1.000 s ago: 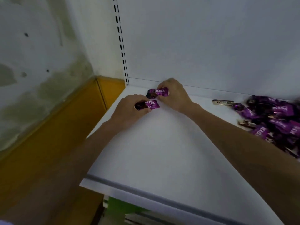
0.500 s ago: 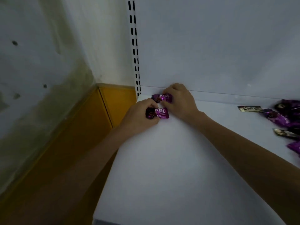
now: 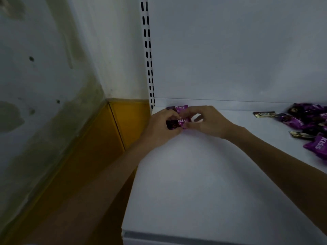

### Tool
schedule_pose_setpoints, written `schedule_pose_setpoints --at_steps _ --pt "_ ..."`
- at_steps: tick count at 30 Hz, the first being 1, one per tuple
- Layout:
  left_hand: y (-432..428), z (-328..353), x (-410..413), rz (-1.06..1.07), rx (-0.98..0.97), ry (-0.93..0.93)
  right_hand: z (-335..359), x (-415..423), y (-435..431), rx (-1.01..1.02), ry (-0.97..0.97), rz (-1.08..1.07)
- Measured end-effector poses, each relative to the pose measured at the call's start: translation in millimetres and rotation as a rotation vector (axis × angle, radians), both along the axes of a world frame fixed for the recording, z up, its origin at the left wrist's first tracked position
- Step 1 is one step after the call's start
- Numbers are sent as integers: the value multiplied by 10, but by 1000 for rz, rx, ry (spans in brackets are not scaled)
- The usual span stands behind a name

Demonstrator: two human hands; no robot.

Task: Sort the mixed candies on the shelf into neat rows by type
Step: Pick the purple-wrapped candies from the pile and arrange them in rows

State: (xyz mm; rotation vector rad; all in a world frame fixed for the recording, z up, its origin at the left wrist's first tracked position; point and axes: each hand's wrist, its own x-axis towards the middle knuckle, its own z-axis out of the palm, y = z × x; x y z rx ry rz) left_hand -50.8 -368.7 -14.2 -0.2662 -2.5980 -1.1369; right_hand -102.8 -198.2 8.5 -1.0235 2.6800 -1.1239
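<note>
Two purple Kiss candies lie at the back left corner of the white shelf [image 3: 203, 183]. The rear candy [image 3: 178, 108] sits against the back wall, free of both hands. The front candy [image 3: 177, 122] is pinched at its left end by my left hand [image 3: 159, 129] and at its right end by the fingers of my right hand [image 3: 208, 121]. A heap of mixed candies [image 3: 307, 119], purple Kiss packs and thin gold-and-dark bars, lies at the right edge of the shelf.
The slotted white upright [image 3: 148, 55] stands at the shelf's back left corner. A stained wall with a yellow skirting [image 3: 99, 149] runs along the left. The shelf's front lip [image 3: 177, 236] is near the bottom.
My right hand has left the rear candy and now pinches the right end of the front candy with the left hand. The camera has shifted, bringing the hands closer.
</note>
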Motion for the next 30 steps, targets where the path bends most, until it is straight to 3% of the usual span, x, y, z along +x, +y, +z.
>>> schedule_pose_setpoints --at_steps 4,9,11,16,24,30 --pt "30 -40 9 43 -46 -70 -94 64 77 81 25 -31" --pt "194 -55 30 7 -451 -23 -104 -87 318 146 162 -181" --pt "216 -90 46 -13 -516 -22 -159 -177 377 150 179 -275" --pt "202 -76 39 -46 -485 10 -224 -402 437 178 272 -402" --pt "212 -114 72 -21 -488 8 -282 -419 290 157 421 -358" --pt "211 -69 70 -28 -497 -8 -266 -430 222 176 429 -344"
